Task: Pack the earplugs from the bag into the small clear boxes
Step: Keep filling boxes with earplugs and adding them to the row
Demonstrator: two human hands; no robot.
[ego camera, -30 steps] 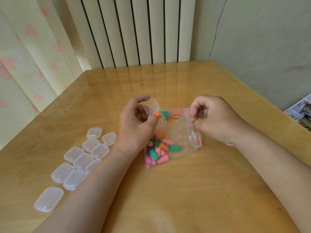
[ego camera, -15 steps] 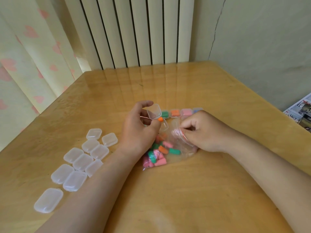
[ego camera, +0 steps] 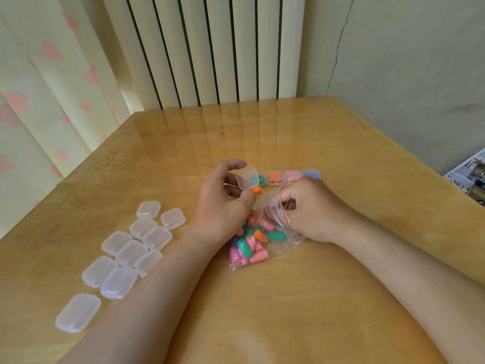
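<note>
Wooden table (ego camera: 315, 298), middle: your right hand (ego camera: 312, 208) has dropped onto the bag (ego camera: 283, 244), curled fingers pinching its mouth. Your left hand (ego camera: 217, 206) pinches the open box (ego camera: 247, 177) and one orange earplug (ego camera: 256, 190); another pick looks next.

A wooden table (ego camera: 288, 316) bears a cluster of empty clear boxes (ego camera: 130, 254) at near left. In the middle lies a bag (ego camera: 284, 244) of coloured earplugs (ego camera: 249, 249) — just beyond it, a row of filled boxes (ego camera: 291, 176).

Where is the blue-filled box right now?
Head view: the blue-filled box lies on the table, right of the pink-filled box, just beyond the right hand.
</note>
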